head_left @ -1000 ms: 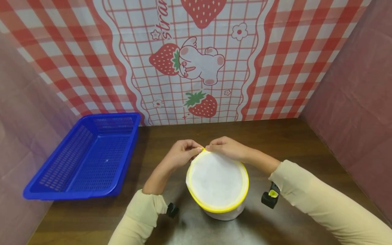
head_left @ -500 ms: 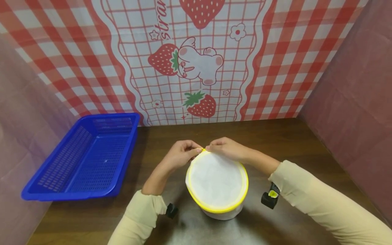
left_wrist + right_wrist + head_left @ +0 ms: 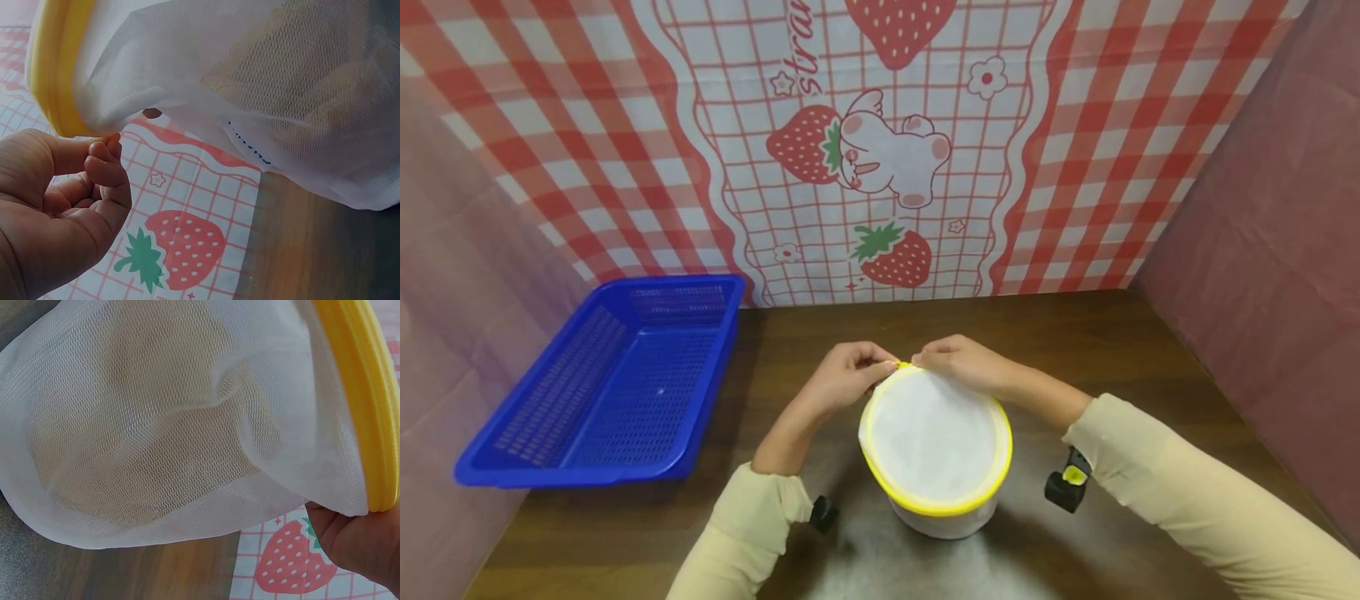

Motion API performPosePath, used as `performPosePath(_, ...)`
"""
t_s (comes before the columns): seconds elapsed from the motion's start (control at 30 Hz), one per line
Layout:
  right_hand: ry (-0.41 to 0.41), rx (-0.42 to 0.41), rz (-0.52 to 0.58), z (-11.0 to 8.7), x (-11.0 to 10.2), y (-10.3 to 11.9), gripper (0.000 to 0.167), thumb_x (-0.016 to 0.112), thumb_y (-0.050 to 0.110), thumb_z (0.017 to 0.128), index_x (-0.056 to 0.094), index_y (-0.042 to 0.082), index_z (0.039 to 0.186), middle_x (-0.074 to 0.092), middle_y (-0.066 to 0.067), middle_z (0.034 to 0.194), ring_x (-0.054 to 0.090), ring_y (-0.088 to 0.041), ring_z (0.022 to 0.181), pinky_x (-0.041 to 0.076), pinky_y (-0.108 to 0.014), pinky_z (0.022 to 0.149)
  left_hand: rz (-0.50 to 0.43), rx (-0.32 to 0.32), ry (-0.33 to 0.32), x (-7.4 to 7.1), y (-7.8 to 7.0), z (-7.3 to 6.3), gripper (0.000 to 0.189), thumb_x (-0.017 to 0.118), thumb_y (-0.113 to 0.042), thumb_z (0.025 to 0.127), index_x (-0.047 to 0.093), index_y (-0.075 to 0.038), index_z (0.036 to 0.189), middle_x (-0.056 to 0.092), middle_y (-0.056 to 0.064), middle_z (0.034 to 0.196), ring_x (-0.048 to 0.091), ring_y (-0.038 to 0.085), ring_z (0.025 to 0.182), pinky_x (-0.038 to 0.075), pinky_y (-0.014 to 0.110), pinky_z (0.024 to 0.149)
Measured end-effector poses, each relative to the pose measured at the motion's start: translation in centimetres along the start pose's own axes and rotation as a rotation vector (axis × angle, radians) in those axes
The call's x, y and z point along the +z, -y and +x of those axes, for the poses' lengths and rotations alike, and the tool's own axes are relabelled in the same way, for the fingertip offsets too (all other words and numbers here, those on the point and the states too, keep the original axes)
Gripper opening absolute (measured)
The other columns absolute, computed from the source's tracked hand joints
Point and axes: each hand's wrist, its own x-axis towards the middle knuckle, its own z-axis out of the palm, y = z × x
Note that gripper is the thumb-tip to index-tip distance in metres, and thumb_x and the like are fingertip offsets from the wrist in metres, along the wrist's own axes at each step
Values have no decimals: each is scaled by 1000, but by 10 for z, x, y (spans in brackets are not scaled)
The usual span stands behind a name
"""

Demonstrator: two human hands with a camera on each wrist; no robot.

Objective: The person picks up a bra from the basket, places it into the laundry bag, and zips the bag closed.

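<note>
A round white mesh laundry bag (image 3: 936, 442) with a yellow zipper (image 3: 951, 510) around its top stands upright on the table. Through its mesh in the right wrist view, something tan (image 3: 156, 456) shows faintly. At the far side of the rim, my left hand (image 3: 842, 379) pinches the zipper's end between thumb and fingers; the left wrist view has this hand (image 3: 69, 206) just under the yellow edge. Close beside it, my right hand (image 3: 966, 364) pinches the rim, its thumb and fingers partly hidden behind the mesh in the right wrist view. The zipper pull cannot be made out.
On the left of the table (image 3: 1045, 333) sits a blue slotted plastic basket (image 3: 711, 392). A strawberry-print cloth (image 3: 880, 167) hangs behind, and pinkish cloths stand at both sides. Each wrist carries a small black camera (image 3: 1065, 490).
My right fingertips have shifted slightly right along the rim, so a little more yellow shows between the two hands. The left hand stays nearly still.
</note>
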Motion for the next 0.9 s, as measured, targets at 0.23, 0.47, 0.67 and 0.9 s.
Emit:
performPosePath(0.23, 32, -2, 5, 1, -1, 3, 39, 45, 35, 97, 64, 1, 102, 60, -3, 80, 58, -11, 66, 52, -28, 60, -8, 7, 1, 0, -4, 3, 18, 59, -15, 92, 68, -1, 98, 66, 10, 85, 57, 11, 66, 49, 24, 59)
performPosePath(0.47, -4, -16, 6, 3, 2, 1, 32, 49, 29, 96, 62, 2, 85, 55, 0, 71, 52, -10, 60, 47, -24, 54, 12, -12, 5, 1, -6, 4, 18, 59, -16, 92, 68, -2, 97, 66, 10, 84, 56, 11, 66, 47, 23, 59)
performPosePath(0.67, -16, -14, -1, 2, 1, -1, 32, 49, 28, 96, 63, 0, 88, 56, 0, 71, 53, -10, 60, 48, -24, 55, 10, -15, 11, 1, -3, 5, 18, 60, -17, 92, 68, -2, 98, 66, 10, 84, 57, 12, 65, 49, 24, 59)
performPosePath(0.9, -16, -10, -2, 1, 0, -2, 32, 50, 29, 96, 63, 0, 89, 56, 0, 71, 54, -10, 60, 49, -25, 56, 29, -2, 3, 1, -3, 5, 18, 60, -16, 91, 68, -2, 98, 67, 11, 86, 56, 11, 66, 52, 34, 65)
